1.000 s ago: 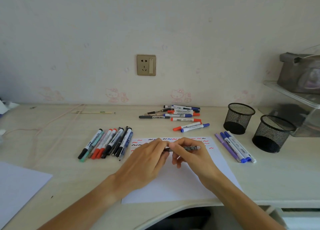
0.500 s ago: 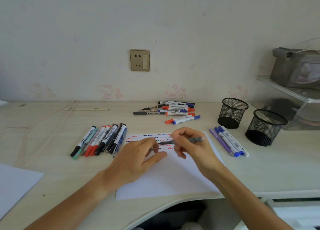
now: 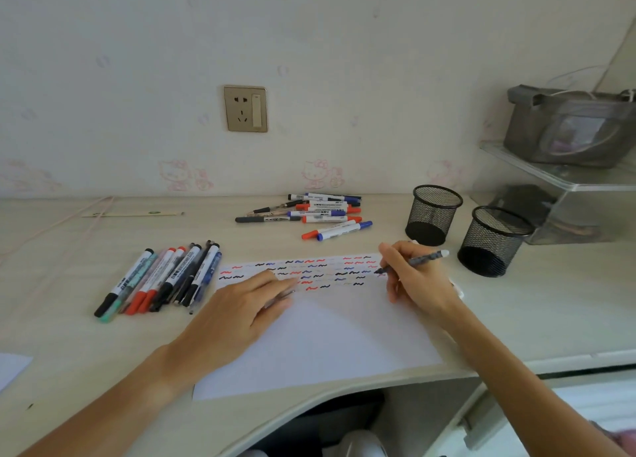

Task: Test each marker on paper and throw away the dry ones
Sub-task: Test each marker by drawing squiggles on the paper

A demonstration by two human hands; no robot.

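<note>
- Right hand (image 3: 418,282) pinching a dark marker (image 3: 414,261), tip down on the paper (image 3: 327,346) at its far right corner, among coloured squiggles.
- Left hand (image 3: 237,313) flat on the paper's left part, fingers straight; something thin beneath them, unclear.

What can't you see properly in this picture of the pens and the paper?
- Head view: the pen in the right hand touches the paper, but any new mark is too small to see.
- The cap under the left hand is mostly hidden by the fingers.
- The print on the far pile of markers is too small to read.
- The insides of the two mesh cups are too dark to check.
</note>
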